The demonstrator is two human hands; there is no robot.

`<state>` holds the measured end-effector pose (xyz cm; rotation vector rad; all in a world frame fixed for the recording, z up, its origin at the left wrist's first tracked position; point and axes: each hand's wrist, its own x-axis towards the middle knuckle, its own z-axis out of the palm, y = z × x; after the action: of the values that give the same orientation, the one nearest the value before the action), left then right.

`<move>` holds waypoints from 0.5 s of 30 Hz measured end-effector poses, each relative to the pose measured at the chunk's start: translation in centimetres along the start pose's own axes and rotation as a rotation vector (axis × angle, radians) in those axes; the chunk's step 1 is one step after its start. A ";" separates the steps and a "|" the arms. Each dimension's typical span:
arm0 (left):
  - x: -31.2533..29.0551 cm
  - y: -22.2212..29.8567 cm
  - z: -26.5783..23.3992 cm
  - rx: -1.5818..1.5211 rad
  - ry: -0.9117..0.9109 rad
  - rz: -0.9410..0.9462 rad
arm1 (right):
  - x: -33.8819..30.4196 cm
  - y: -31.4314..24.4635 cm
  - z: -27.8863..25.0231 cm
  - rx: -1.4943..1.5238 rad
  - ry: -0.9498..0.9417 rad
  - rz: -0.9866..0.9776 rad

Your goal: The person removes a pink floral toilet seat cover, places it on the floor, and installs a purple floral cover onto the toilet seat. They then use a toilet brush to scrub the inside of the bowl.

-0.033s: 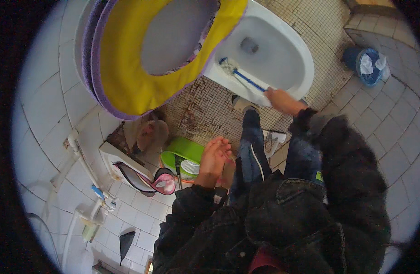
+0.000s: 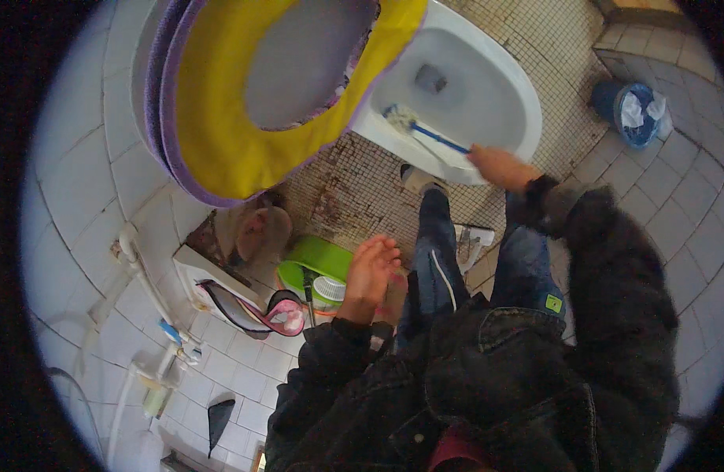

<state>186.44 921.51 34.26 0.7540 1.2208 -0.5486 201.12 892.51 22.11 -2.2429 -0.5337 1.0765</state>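
Observation:
In my right hand (image 2: 500, 167) is the blue handle of a toilet brush (image 2: 442, 140), with the fingers closed round its end. The pale bristle head lies against the inner near-left side of the white toilet bowl (image 2: 529, 102). Beyond the brush, the dark drain hole shows at the bottom of the bowl. My left hand (image 2: 371, 271) hangs lower left, fingers loosely curled and somewhat apart, with nothing visible in it. The raised toilet seat (image 2: 208, 102), in a yellow cover with purple edging, leans to the left of the bowl.
A green basin (image 2: 319, 253) with a white slotted item stands beyond my left wrist. A blue waste bin (image 2: 639, 134) with tissue sits at the far right. White pipes (image 2: 138, 263) with a blue-handled valve run along the left wall. The mosaic floor (image 2: 338, 185) is stained.
My right hand has shifted slightly right, and the brush head has moved a little right and down along the bowl's side. The left hand has hardly moved.

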 end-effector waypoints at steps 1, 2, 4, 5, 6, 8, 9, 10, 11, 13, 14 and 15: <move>0.2 0.3 -0.1 0.018 -0.052 0.037 | -0.8 1.1 -1.9 -0.148 -0.060 0.010; 0.2 0.5 -0.3 0.008 -0.011 0.013 | -1.4 1.1 -2.7 -0.158 -0.090 -0.001; 0.1 0.9 -0.4 0.005 0.000 0.040 | -1.0 0.7 -3.1 -0.258 -0.160 0.143; 0.0 1.1 -0.4 0.007 -0.016 0.038 | -0.2 0.2 -2.5 -0.089 -0.084 0.097; -0.2 1.3 -0.3 0.020 -0.011 0.034 | 1.1 -0.7 -1.3 0.058 -0.095 0.112; -0.7 1.6 -0.1 0.050 -0.014 0.037 | 4.2 -1.7 0.9 0.123 0.233 0.011; -1.0 1.7 0.0 0.066 -0.022 0.044 | 5.3 -1.5 1.5 0.344 0.244 0.179; -1.3 1.7 0.2 0.061 -0.088 0.041 | 6.2 -1.3 1.9 0.592 0.275 0.292; -1.7 1.8 0.4 0.091 -0.001 0.039 | 6.9 -1.0 2.1 0.851 0.365 0.414; -2.3 1.8 0.7 0.110 0.136 0.037 | 7.2 -0.8 2.2 1.517 0.349 0.443; -2.5 1.8 0.9 0.090 0.050 0.017 | 6.7 -1.0 2.4 1.879 0.377 0.363; -2.7 1.9 1.2 0.083 0.035 0.011 | 5.9 -1.5 2.8 2.025 0.441 0.454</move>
<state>187.83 921.75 37.41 0.8433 1.2316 -0.5822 202.22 897.95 18.35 -0.5927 0.9622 0.5706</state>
